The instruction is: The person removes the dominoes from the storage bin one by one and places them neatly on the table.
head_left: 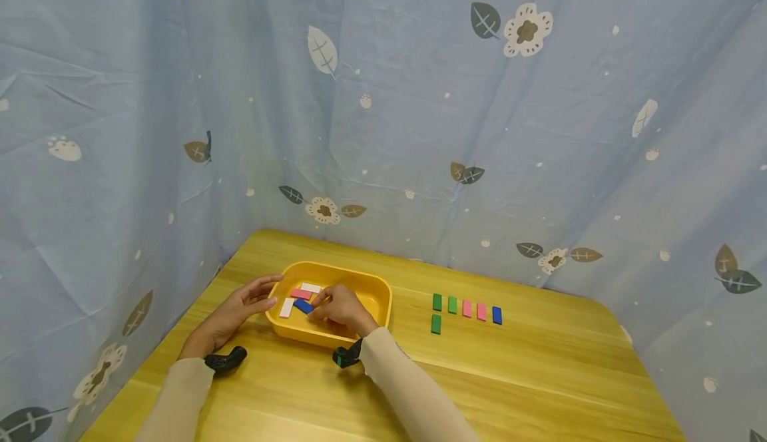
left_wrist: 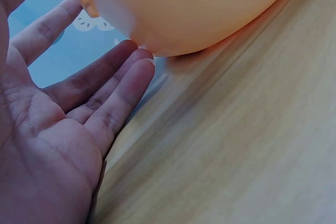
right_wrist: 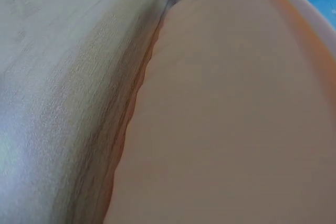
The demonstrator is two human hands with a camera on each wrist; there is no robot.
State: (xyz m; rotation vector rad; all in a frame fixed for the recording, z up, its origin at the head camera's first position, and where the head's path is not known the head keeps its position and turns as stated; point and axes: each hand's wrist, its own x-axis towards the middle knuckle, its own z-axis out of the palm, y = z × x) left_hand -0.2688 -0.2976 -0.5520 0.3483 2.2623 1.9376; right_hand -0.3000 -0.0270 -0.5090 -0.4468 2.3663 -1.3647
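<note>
A yellow plastic tray [head_left: 383,282] holds several small flat blocks. Among them are a pink block [head_left: 301,293], a white block [head_left: 310,287] behind it and another white block [head_left: 286,307] nearer the front. My right hand [head_left: 341,307] reaches down inside the tray, its thumb and fingertips pinching the right end of a blue block [head_left: 303,306]. The right wrist view shows mostly the tray's outer wall [right_wrist: 226,108] and hides that pinch. At the tray's left end is my left hand [head_left: 244,303], fingers extended, with fingertips [left_wrist: 142,69] against the outer wall.
Right of the tray, small blocks lie on the wooden table [head_left: 539,362]: a row with a dark green block [head_left: 437,302], a lighter green one, two pink ones and a blue block [head_left: 497,315]. Another green block [head_left: 436,324] sits in front. A patterned blue curtain [head_left: 407,129] hangs behind.
</note>
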